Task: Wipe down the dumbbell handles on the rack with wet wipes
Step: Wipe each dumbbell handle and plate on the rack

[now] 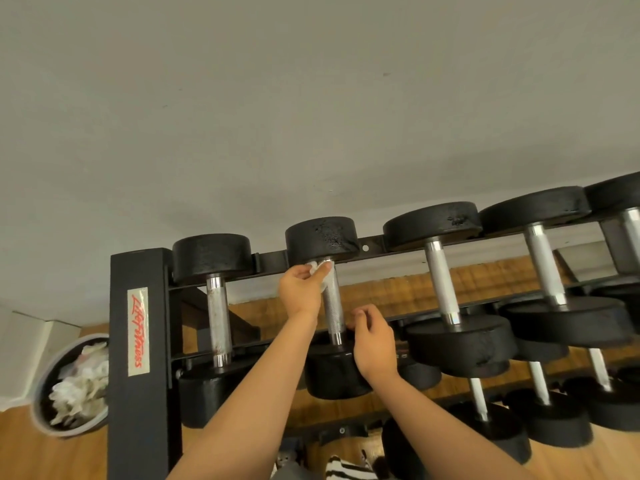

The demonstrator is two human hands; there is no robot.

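Several black dumbbells with silver handles lie across the top tier of a black rack (pixel 136 327). My left hand (pixel 300 289) holds a white wet wipe (pixel 320 270) against the far end of the second dumbbell's knurled handle (pixel 334 311), just below its far head. My right hand (pixel 372 339) rests with curled fingers on the near head of that same dumbbell (pixel 332 375), beside the handle's near end. The first dumbbell's handle (pixel 219 317) at the left looks stained.
A round bin (pixel 52 386) holding crumpled used wipes stands on the wooden floor left of the rack. A lower tier carries more dumbbells (pixel 550 417) at the right. A plain wall lies behind the rack. Striped fabric (pixel 346 471) shows at the bottom edge.
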